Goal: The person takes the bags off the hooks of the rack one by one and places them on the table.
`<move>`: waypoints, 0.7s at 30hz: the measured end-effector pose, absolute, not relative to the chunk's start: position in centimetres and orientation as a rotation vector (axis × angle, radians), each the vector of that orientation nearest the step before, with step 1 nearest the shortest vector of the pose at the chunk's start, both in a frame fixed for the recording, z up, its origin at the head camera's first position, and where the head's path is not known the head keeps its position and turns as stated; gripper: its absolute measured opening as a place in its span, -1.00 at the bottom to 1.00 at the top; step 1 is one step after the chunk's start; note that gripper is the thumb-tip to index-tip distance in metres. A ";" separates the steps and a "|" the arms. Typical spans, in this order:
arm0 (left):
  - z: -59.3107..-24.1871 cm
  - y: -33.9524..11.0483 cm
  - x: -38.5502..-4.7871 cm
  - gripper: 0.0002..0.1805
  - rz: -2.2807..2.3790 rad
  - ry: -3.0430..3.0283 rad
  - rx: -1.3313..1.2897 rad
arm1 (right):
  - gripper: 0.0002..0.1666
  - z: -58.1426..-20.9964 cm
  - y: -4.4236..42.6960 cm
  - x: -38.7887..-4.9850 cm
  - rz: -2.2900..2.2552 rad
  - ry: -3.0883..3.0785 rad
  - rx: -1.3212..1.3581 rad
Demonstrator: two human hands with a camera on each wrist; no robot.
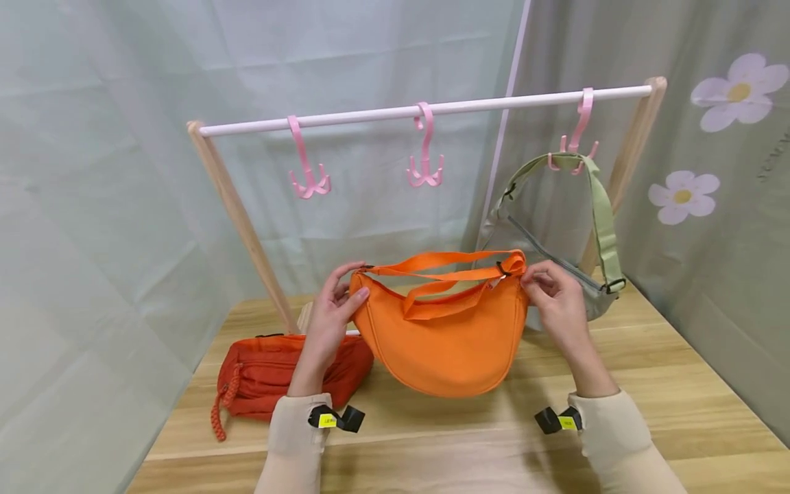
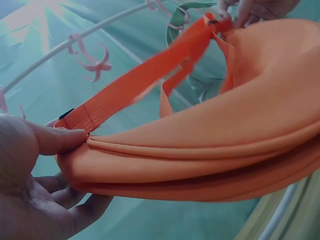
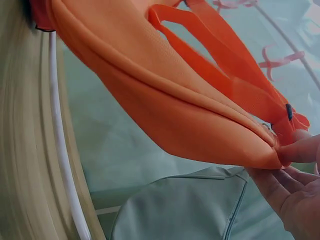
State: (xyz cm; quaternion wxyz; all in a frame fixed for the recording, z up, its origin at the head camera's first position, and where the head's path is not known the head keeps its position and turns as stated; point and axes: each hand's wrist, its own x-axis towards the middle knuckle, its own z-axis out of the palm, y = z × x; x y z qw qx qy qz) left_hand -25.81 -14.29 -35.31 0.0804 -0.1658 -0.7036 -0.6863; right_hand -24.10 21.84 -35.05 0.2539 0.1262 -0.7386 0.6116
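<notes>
An orange crescent-shaped shoulder bag (image 1: pixel 450 343) is held up above the table, its strap (image 1: pixel 432 261) folded loosely along the top. My left hand (image 1: pixel 330 315) pinches the bag's left top corner, thumb in front; the left wrist view shows that thumb (image 2: pixel 60 140) pressed by the strap end. At the opposite corner my right hand (image 1: pixel 558 302) pinches the bag near the strap's black buckle (image 3: pixel 288 111). Behind my right hand, a grey-green bag (image 1: pixel 524 240) hangs by its light green strap (image 1: pixel 601 206) from a pink hook (image 1: pixel 580 130).
A red bag (image 1: pixel 265 377) with a braided cord lies on the wooden table (image 1: pixel 432 453) at left. The rack's white rail (image 1: pixel 370 115) spans the back between wooden legs (image 1: pixel 247 226). Two more pink hooks hang there, a left one (image 1: pixel 305 165) and a middle one (image 1: pixel 426 151).
</notes>
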 end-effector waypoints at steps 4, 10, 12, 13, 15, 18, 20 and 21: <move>-35.6 -14.4 -26.1 -0.46 -2.052 -2.121 -0.480 | -0.91 -35.2 22.0 -24.3 1.627 -2.035 0.314; -35.8 -14.5 -26.1 -0.44 -2.073 -2.156 -0.448 | -0.90 -35.7 22.3 -24.6 1.655 -2.192 0.291; -35.9 -14.7 -26.2 -0.43 -2.074 -2.176 -0.435 | -0.90 -35.8 22.4 -24.7 1.664 -2.236 0.287; -36.0 -14.7 -26.3 -0.42 -2.072 -2.185 -0.430 | -0.90 -35.8 22.4 -24.7 1.670 -2.255 0.282; -36.2 -14.9 -26.5 -0.42 -2.072 -2.205 -0.419 | -0.88 -35.8 22.5 -24.9 1.678 -2.296 0.273; -36.6 -15.0 -26.8 -0.43 -2.087 -2.240 -0.409 | -0.86 -36.0 22.6 -25.1 1.681 -2.368 0.257; -36.9 -15.0 -27.0 -0.44 -2.099 -2.270 -0.398 | -0.84 -36.1 22.7 -25.2 1.678 -2.414 0.250; -37.1 -15.0 -27.1 -0.44 -2.102 -2.285 -0.391 | -0.84 -36.2 22.7 -25.3 1.674 -2.432 0.248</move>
